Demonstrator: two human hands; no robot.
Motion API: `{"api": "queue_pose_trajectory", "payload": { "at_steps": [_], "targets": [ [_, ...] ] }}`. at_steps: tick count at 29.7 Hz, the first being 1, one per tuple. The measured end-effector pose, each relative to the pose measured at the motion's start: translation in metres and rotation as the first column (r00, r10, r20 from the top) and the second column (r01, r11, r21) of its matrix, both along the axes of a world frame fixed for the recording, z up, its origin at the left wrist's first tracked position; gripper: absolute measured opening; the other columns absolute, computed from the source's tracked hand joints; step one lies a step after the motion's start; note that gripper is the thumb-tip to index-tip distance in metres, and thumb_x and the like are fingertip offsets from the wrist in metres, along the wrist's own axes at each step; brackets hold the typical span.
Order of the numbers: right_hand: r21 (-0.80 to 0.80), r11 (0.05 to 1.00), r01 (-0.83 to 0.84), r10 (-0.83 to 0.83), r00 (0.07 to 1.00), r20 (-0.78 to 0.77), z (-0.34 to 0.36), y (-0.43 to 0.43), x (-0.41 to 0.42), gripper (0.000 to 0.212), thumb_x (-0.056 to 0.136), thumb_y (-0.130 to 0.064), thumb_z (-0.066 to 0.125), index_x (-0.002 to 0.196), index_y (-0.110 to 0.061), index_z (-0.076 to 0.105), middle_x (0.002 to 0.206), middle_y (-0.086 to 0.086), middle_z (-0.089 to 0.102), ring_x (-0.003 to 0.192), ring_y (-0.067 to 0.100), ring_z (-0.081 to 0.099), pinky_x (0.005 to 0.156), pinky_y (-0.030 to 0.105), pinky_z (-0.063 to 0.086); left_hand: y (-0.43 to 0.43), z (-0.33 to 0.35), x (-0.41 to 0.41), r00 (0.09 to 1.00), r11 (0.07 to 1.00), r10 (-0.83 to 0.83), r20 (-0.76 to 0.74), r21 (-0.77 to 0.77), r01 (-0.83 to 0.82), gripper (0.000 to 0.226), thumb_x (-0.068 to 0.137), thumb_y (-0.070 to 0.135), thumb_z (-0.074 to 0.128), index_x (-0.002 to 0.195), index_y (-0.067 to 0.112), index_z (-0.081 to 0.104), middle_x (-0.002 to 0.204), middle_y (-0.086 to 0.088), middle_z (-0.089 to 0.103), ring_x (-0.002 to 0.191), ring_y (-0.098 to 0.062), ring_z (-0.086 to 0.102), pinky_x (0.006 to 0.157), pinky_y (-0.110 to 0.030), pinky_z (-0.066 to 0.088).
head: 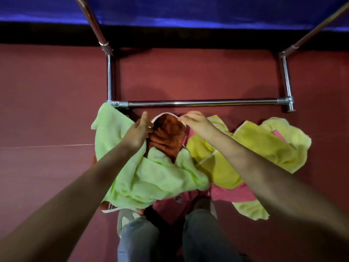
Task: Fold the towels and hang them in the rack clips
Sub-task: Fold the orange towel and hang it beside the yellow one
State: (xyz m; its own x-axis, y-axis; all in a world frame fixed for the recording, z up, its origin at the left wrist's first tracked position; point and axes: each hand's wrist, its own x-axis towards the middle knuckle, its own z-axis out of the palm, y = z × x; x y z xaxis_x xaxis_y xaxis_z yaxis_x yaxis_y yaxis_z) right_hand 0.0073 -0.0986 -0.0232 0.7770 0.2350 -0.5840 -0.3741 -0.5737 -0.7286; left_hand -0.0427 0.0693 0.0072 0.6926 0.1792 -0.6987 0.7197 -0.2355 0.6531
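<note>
Towels sit rumpled and unfolded just below the rack's front rail [204, 103], the green towel [151, 176] at its left end and the yellow towel [255, 146] toward its right, while the left hand [138, 131] and right hand [194, 121] each pinch the white-trimmed edge of the orange towel [168, 137] between them, so nearly everything looks undone.

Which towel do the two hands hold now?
The orange towel with white trim, between the green towel and the yellow towel; left hand and right hand hold its edge.
</note>
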Motion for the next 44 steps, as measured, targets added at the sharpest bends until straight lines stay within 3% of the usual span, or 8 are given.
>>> {"api": "queue_pose_trajectory", "payload": {
  "at_steps": [5,10,17,20,24,31,38,44],
  "targets": [
    [-0.153,0.972,-0.177,0.158,0.979,-0.127,-0.058,0.035,0.019,0.037,0.093,-0.035,0.042,0.12,-0.016,0.059,0.15,0.01,0.028,0.141,0.021,0.016,0.114,0.027,0.011,0.016,-0.045,0.014,0.994,0.99,-0.102,0.038,0.098,0.098,0.057,0.098,0.036,0.021,0.096,0.0,0.065,0.103,-0.013,0.059,0.098,-0.019,0.051,0.095,-0.03,0.038],
    [-0.066,0.997,-0.034,0.021,0.983,-0.182,-0.071,0.032,0.016,0.04,0.095,-0.029,0.041,0.11,0.001,0.062,0.124,0.019,0.059,0.117,0.024,0.052,0.091,0.015,0.039,0.013,-0.07,0.017,0.987,0.979,-0.163,0.013,0.123,0.16,0.057,0.097,0.041,0.019,0.081,0.01,0.066,0.139,-0.016,0.041,0.13,-0.022,0.036,0.112,-0.03,0.02],
    [0.179,0.984,0.019,0.003,0.993,-0.117,-0.003,0.024,0.007,0.041,0.097,-0.017,0.034,0.101,0.012,0.062,0.089,0.014,0.068,0.074,0.005,0.058,0.077,0.014,0.039,0.006,-0.045,-0.002,0.981,0.982,-0.174,0.084,0.09,0.167,0.054,0.092,0.052,0.027,0.056,0.02,0.052,0.067,0.004,0.054,0.078,-0.02,0.051,0.087,-0.037,0.039],
    [0.237,0.97,-0.057,0.084,0.991,-0.105,0.043,0.017,0.005,0.038,0.096,-0.012,0.035,0.101,0.016,0.06,0.042,-0.014,0.06,0.047,-0.007,0.053,0.057,0.006,0.038,0.005,-0.001,0.002,0.986,0.994,-0.096,0.138,-0.029,0.101,0.05,0.091,0.053,0.028,0.073,0.016,0.056,0.081,-0.004,0.06,0.085,-0.021,0.055,0.082,-0.032,0.041],
    [0.285,0.951,-0.12,0.137,0.99,-0.038,0.123,0.02,0.008,0.034,0.095,-0.015,0.038,0.099,0.006,0.064,0.046,-0.023,0.062,0.053,-0.011,0.054,0.067,0.012,0.038,0.0,0.074,0.016,0.969,0.99,-0.092,0.231,-0.079,0.113,0.106,0.059,0.086,0.024,0.127,0.008,0.044,0.139,-0.023,0.04,0.132,-0.034,0.036,0.113,-0.05,0.025],
    [0.477,0.848,-0.232,0.172,0.971,0.166,0.248,0.008,-0.009,0.035,0.082,0.009,0.054,0.094,-0.022,0.045,0.077,0.0,0.053,0.059,-0.007,0.053,0.062,0.007,0.043,-0.009,0.206,0.014,0.912,0.99,-0.083,0.401,-0.071,0.122,0.076,0.092,0.052,0.018,0.034,0.018,0.053,0.034,0.006,0.048,0.043,-0.007,0.043,0.056,-0.027,0.037],
    [0.39,0.876,-0.284,0.222,0.955,0.197,0.306,-0.025,-0.064,0.003,0.082,-0.005,0.061,0.085,-0.008,0.061,0.068,-0.007,0.056,0.057,-0.006,0.051,0.058,0.012,0.041,-0.019,0.31,-0.022,0.814,0.995,-0.087,0.574,0.005,0.103,0.071,0.092,0.05,0.01,0.035,0.017,0.038,0.036,0.005,0.037,0.036,-0.006,0.031,0.048,-0.024,0.026],
    [0.163,0.919,-0.36,0.322,0.921,0.217,0.325,-0.066,-0.097,0.032,0.084,-0.025,0.062,0.057,-0.016,0.047,0.049,-0.008,0.037,0.049,0.0,0.034,0.05,0.021,0.025,-0.015,0.364,-0.059,0.804,0.994,-0.109,0.584,0.074,0.081,0.062,0.093,0.048,0.015,0.06,0.006,0.046,0.06,-0.011,0.041,0.052,-0.011,0.038,0.046,-0.015,0.029]
  ]
}}
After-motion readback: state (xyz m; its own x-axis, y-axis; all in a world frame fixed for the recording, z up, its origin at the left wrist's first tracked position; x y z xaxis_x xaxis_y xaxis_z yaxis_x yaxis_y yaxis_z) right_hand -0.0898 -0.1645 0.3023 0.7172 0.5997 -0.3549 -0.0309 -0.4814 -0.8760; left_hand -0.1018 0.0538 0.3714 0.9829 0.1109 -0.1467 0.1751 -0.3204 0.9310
